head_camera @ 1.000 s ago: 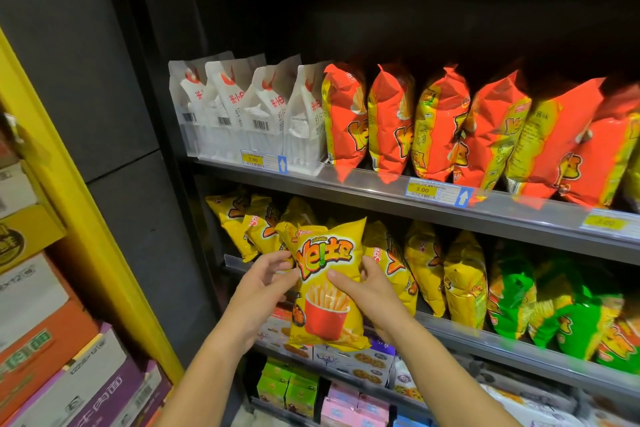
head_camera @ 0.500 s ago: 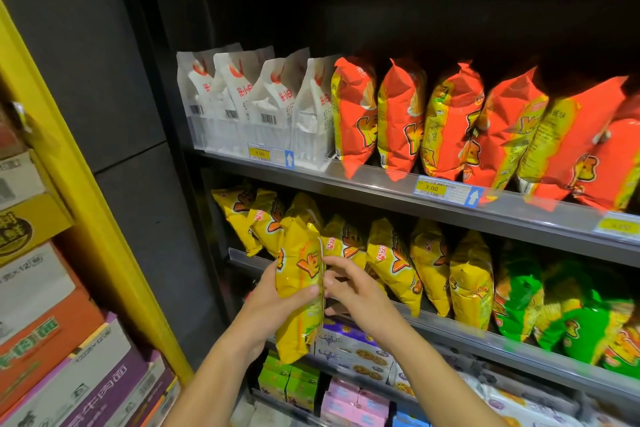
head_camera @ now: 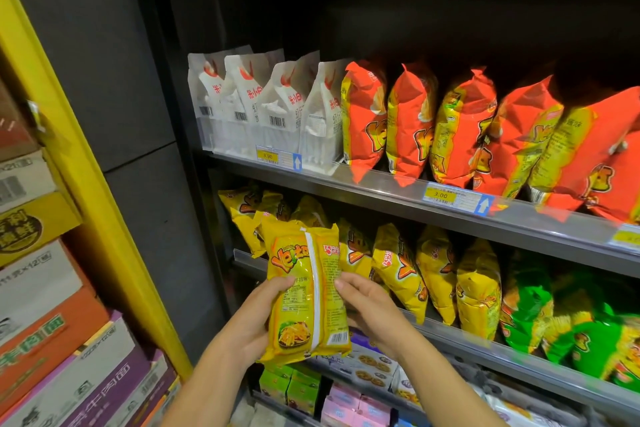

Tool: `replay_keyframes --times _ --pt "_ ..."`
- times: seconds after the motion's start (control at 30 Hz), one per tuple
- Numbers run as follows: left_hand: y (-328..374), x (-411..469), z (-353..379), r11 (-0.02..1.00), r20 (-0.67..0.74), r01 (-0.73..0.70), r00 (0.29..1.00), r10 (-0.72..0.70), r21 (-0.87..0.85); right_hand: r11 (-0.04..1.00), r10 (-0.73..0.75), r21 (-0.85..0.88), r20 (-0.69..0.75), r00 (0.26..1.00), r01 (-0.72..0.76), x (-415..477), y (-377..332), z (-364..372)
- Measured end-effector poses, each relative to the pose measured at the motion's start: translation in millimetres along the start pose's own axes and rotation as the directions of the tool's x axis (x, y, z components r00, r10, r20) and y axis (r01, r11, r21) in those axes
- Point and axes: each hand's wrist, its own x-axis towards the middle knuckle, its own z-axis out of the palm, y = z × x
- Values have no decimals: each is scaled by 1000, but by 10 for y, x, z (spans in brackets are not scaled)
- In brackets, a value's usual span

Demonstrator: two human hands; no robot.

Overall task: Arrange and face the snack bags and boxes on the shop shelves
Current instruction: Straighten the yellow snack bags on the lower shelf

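Bag: a glossy, crinkled yellow foil bag (head_camera: 306, 291) is standing upright in both hands, in front of the left end of the yellow row. Its back is facing the camera, with a white seam running down the middle and a barcode at 5 o'clock.
Left hand: the left hand (head_camera: 254, 317) is gripping the bag's 9 o'clock edge, thumb lying on the back, fingers hidden behind.
Right hand: the right hand (head_camera: 369, 308) is clamping the 3 o'clock edge, thumb on the back, fingers curling behind.
Yellow row: puffy pillow-shaped bags (head_camera: 433, 274) are leaning edge-on at the bag's 2 o'clock, packed touching.
Green bags (head_camera: 540, 315): crowding the same shelf (head_camera: 519, 355) at 3 o'clock.
Top shelf (head_camera: 381, 187): a smooth metal lip is carrying stiff white pouches (head_camera: 259, 107) at 12 o'clock and orange bags (head_camera: 412, 121) overhanging it at 1 o'clock.
Room: dark space is showing above the top bags.
Boxes (head_camera: 301, 388): small green and pink cartons are sitting at 6 o'clock.
Surroundings: a yellow post (head_camera: 86, 184) and stacked cardboard cases (head_camera: 52, 322) are standing at 9 o'clock.
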Motion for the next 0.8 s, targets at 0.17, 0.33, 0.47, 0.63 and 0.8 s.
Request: replay_keyframes --times 0.17,0.33,0.47,0.63,0.8 --pt "8 -25 -48 980 39 -116 993 111 159 997 -56 -57 -23 998 55 27 36 -20" --pt "35 -46 -74 941 12 -215 976 219 261 993 -61 -100 -18 998 59 109 55 6" --pt "91 -39 -64 899 -126 -275 934 334 339 964 -105 -251 -53 993 89 216 -6 1" --pt "189 3 -63 837 -242 -314 859 452 449 762 -234 -639 -126 964 101 346 -143 -100" --pt "221 88 -90 826 -279 -287 844 458 486 216 -445 -970 6 895 114 543 -178 -191"
